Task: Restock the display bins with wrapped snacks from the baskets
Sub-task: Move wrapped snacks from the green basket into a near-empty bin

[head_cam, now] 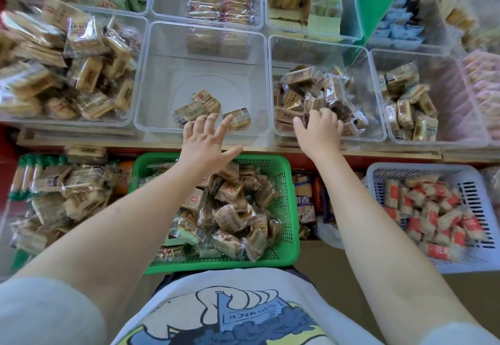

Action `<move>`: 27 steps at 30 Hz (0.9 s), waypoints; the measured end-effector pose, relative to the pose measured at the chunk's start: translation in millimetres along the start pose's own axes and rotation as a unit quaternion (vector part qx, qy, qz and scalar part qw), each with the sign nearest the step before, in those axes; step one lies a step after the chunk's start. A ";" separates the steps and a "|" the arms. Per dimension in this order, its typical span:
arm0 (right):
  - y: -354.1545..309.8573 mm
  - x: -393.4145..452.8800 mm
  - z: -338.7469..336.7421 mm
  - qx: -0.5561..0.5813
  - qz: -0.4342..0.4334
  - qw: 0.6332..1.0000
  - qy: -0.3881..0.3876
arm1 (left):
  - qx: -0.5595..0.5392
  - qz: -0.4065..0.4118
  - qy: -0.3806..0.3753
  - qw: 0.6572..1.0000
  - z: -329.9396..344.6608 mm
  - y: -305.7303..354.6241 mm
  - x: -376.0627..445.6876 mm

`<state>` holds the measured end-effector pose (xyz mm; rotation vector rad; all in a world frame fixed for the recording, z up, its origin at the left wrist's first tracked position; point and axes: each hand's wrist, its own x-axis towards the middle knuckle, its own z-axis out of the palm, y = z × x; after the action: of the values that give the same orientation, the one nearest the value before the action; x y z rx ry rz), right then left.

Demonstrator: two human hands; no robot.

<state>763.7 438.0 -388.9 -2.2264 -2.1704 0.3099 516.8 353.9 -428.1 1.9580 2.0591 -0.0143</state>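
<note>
Clear bins [140, 79] sit above a green basket [286, 209] of snacks [230, 209]. Left hand [207, 146] hovers spread wide, empty; right hand [320, 131] presses into a bin's packets [311, 93], fingers curled, perhaps gripping some.

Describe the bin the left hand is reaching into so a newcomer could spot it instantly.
Start at the green basket in front of the person; the clear bin sits directly beyond it, in the front row of bins. The open left hand hovers over its near edge. Unlike its well-filled neighbours, it is almost bare, holding only a few tan snack packs.
</note>
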 end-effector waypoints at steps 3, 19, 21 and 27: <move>-21.8 -42.6 8.9 0.098 -0.098 0.974 0.178 | -0.003 0.000 0.007 1.000 2.5 -0.8 -0.2; -71.2 -106.3 162.1 0.220 0.094 0.896 -0.373 | -0.003 0.001 0.015 1.000 3.1 -2.6 1.2; -66.1 -103.7 153.7 0.222 0.080 0.896 -0.375 | -0.004 0.001 0.015 1.000 3.2 -1.9 0.5; -26.4 -116.6 79.2 0.508 0.140 0.765 -0.371 | -0.024 -0.003 0.005 1.000 0.7 -2.8 1.6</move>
<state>723.7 313.4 -447.5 -1.7807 -1.1373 2.0568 514.1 355.2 -429.6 1.9270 2.0534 0.0438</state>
